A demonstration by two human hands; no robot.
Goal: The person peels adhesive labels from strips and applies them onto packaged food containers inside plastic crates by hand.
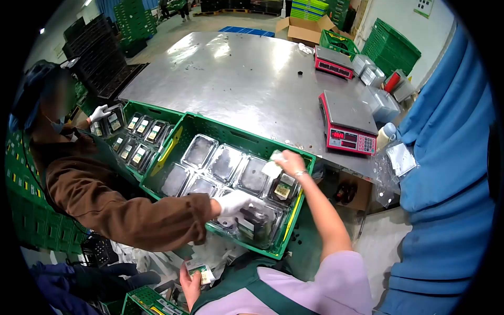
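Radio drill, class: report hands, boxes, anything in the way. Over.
Left hand holds labels. Right hand pinches white slip at green crate. Clear boxes sit inside. Co-worker's gloved hand over near ones, possibly in the way.

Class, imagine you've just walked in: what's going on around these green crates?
The camera wearer's right hand pinches a pale slip over a green crate of clear boxes; the left hand, lower down, holds printed labels. A co-worker's gloved hand reaches into the same crate, by a dark, blurred box. One box at its right side has a label; several others look plain. The neighbouring crate holds labelled boxes.
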